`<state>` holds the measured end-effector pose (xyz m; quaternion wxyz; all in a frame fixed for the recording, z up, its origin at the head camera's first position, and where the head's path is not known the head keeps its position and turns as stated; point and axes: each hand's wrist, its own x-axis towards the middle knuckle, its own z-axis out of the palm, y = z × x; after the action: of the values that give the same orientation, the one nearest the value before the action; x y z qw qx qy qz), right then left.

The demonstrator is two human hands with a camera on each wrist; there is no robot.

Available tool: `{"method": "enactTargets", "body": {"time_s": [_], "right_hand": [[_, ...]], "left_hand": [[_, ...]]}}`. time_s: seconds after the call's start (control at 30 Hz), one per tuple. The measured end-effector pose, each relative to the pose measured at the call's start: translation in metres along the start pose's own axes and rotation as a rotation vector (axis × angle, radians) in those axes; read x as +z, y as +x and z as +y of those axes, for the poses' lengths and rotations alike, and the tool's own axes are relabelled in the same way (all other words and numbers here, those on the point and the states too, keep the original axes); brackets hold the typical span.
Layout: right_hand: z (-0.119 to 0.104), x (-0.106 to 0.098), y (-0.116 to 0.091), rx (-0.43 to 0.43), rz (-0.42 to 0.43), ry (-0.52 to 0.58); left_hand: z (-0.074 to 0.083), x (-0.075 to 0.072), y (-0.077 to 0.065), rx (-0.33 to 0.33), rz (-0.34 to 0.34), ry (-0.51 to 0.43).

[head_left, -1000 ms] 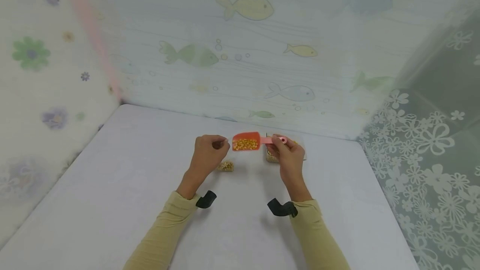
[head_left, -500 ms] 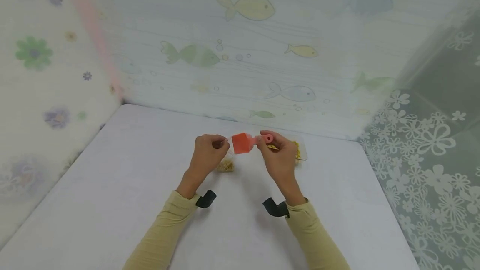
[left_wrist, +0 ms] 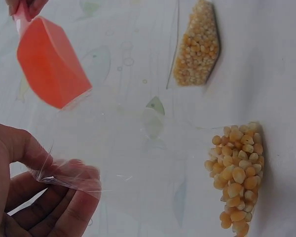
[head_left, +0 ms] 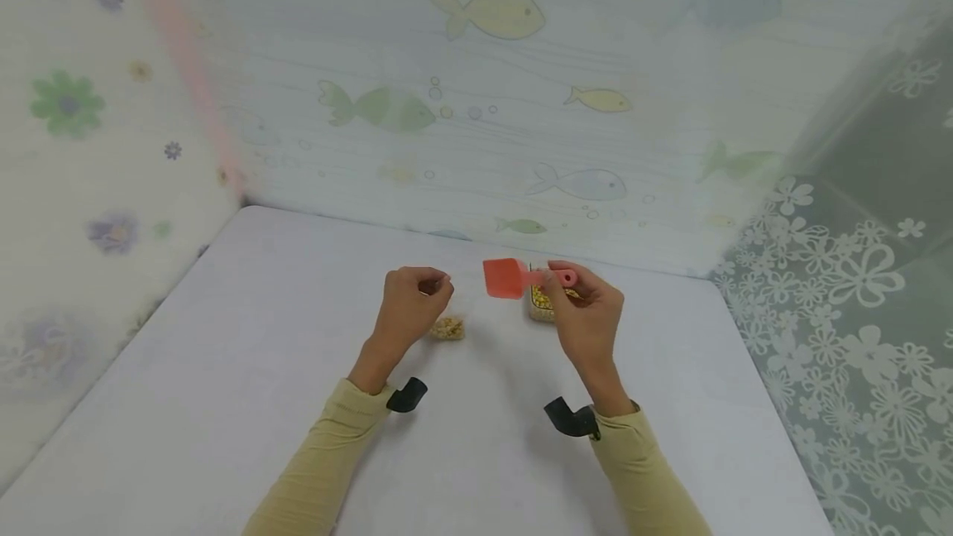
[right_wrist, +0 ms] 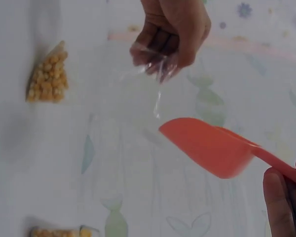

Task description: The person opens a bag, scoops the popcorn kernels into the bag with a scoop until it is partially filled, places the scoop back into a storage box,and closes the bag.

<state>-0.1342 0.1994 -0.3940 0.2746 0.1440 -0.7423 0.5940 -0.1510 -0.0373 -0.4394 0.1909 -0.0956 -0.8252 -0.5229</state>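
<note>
My left hand point(head_left: 409, 304) pinches the top edge of a clear plastic bag point(left_wrist: 71, 177) between thumb and fingers. Corn kernels point(left_wrist: 239, 173) fill the bag's lower end, close to the table. Holding a red-orange scoop point(head_left: 504, 278) by its pink handle is my right hand point(head_left: 591, 317). The scoop is tilted, its blade pointing left toward the bag's mouth, and no kernels show in it. Behind the right hand stands a clear container point(head_left: 542, 314) of corn kernels, partly hidden by that hand; the left wrist view shows its heap point(left_wrist: 197, 49) through the transparent wall.
A white table point(head_left: 476, 453) lies under both hands. Walls with fish and flower prints point(head_left: 506, 15) border it at the back and left, and a flower-patterned grey panel point(head_left: 871, 288) runs along the right.
The scoop, level and loaded with kernels a second ago, was tipped at the bag's mouth and has since moved right, away from it. My left hand has hardly moved.
</note>
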Motion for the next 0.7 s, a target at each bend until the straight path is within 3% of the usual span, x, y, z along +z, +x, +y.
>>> {"method": "enactTargets", "body": {"time_s": [0.1, 0.47, 0.7], "right_hand": [[0.001, -0.014, 0.004, 0.029, 0.039, -0.004], [0.058, -0.065, 0.007, 0.084, 0.158, -0.129], [0.060, -0.079, 0.004, 0.113, 0.237, -0.240]], "left_hand": [[-0.001, 0.001, 0.001, 0.016, 0.005, -0.002], [-0.003, -0.001, 0.000, 0.062, 0.018, -0.016], [-0.004, 0.001, -0.001, 0.041, 0.023, -0.015]]}}
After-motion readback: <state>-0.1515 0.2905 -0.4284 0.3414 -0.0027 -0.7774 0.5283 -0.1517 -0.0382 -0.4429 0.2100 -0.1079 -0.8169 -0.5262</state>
